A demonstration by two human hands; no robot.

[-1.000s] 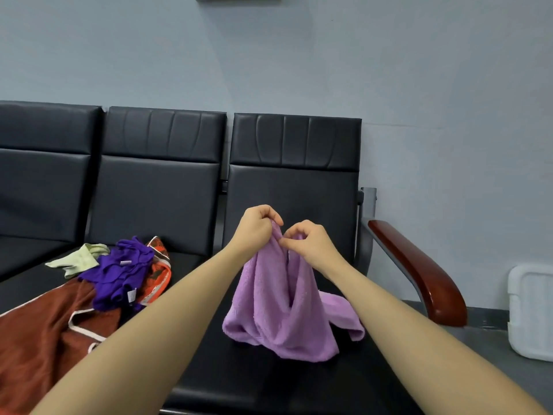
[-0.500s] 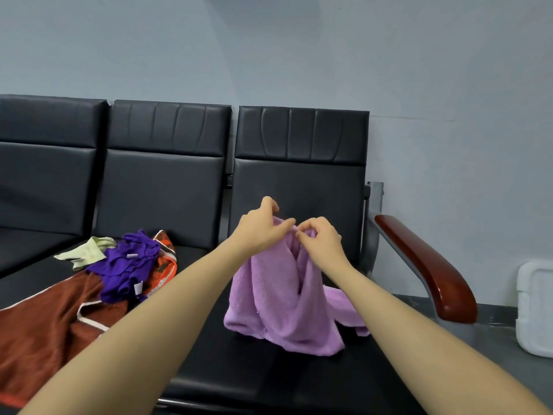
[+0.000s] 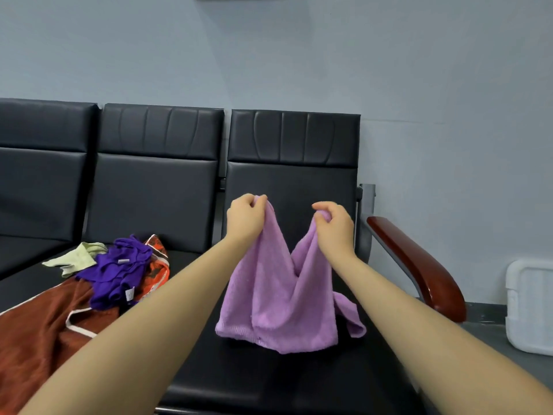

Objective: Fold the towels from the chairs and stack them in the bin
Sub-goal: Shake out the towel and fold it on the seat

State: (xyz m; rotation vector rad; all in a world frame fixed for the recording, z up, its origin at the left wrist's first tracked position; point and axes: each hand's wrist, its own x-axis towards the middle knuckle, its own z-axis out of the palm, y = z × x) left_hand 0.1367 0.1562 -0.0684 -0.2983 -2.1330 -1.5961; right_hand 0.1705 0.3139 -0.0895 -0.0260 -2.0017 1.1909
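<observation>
Both hands have moved apart since half a second ago, so the soft, fuzzy light purple towel [image 3: 278, 295] now opens out between them. The left hand [image 3: 246, 218] pinches one top corner with curled fingers. The right hand [image 3: 333, 224] pinches the other top corner the same way. This towel hangs in a V shape, and its bottom edge rests on the seat of the shiny black padded chair [image 3: 293, 163] at the right end of the row. One end of it flops out to the right on the seat.

On the next seat to the left lies a heap of cloths. A dark purple crumpled towel [image 3: 119, 268] sits on top, with two small white tags, but the writing is too small to read. A pale green cloth [image 3: 76, 257] pokes out behind it. An orange patterned cloth [image 3: 157, 265] is mostly hidden under the purple one. A big rust-brown towel with white edging [image 3: 39, 333] is cut off at the left and bottom.

A smooth red-brown wooden armrest [image 3: 419, 265] curves down at the right. A white plastic bin [image 3: 529, 307] stands on the floor, cut off by the right edge.
</observation>
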